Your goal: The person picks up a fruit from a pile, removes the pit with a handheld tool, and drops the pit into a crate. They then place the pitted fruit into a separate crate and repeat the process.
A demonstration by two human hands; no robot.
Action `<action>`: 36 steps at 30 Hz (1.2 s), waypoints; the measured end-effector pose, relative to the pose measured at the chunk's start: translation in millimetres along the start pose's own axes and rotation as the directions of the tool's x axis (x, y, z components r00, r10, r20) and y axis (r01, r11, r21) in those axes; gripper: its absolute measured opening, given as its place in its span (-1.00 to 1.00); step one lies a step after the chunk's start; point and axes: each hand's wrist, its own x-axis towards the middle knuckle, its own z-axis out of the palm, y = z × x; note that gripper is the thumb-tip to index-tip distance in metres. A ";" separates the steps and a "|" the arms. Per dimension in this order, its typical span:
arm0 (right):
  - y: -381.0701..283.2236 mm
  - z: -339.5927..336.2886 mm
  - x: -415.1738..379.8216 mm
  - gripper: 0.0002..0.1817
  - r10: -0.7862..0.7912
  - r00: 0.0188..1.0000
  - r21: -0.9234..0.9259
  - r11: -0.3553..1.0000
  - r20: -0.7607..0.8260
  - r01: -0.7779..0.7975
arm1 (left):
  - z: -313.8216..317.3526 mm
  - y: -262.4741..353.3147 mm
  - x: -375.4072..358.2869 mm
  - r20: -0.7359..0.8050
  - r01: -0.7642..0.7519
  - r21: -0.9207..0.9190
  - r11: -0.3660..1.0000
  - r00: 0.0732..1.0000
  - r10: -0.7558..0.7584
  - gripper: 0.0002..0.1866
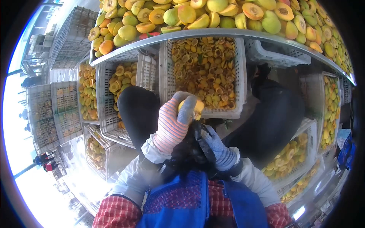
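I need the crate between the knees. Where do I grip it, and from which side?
Probably grip the crate by its near rim, coming from the wearer's side: the rim's right stretch lies uncovered, while the far end runs beneath the metal tray's edge.

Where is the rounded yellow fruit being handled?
The fruit is near the head view's centre, in the pink-striped-gloved left hand, above the blue-gloved right hand.

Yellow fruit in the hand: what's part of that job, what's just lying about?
Job, likely:
held fruit
left hand
right hand, its dark object
fruit tray
crate of cut pieces

Just about, likely:
stacked crates, far left
blue thing, far right
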 end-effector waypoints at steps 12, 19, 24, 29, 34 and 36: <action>-42.3 21.4 2.5 -0.46 0.251 0.794 0.691 0.393 0.554 -0.607 | 7.1 -16.3 12.7 0.256 0.196 -0.359 0.913 0.961 -0.106 -0.56; -35.1 17.4 7.2 -0.50 0.066 0.784 0.721 0.351 0.617 -0.597 | 12.8 -25.0 16.4 0.250 0.226 -0.402 0.887 0.959 -0.131 -0.57; -33.4 16.9 7.3 -0.52 0.015 0.750 0.708 0.321 0.661 -0.630 | 1.2 -15.7 31.9 0.318 -0.154 -0.063 0.986 0.933 0.166 -0.52; -27.7 18.2 7.5 -0.52 -0.023 0.755 0.719 0.329 0.655 -0.613 | 13.8 -22.6 19.4 0.301 0.184 -0.487 0.854 0.953 -0.034 -0.54; -22.2 8.9 6.0 -0.53 0.016 0.774 0.724 0.344 0.633 -0.599 | 19.3 -42.5 17.3 0.291 0.291 -0.580 0.761 0.946 -0.139 -0.53; -21.1 6.7 5.9 -0.53 0.005 0.756 0.717 0.312 0.655 -0.623 | 16.0 -42.7 20.0 0.275 0.186 -0.455 0.871 0.960 -0.061 -0.51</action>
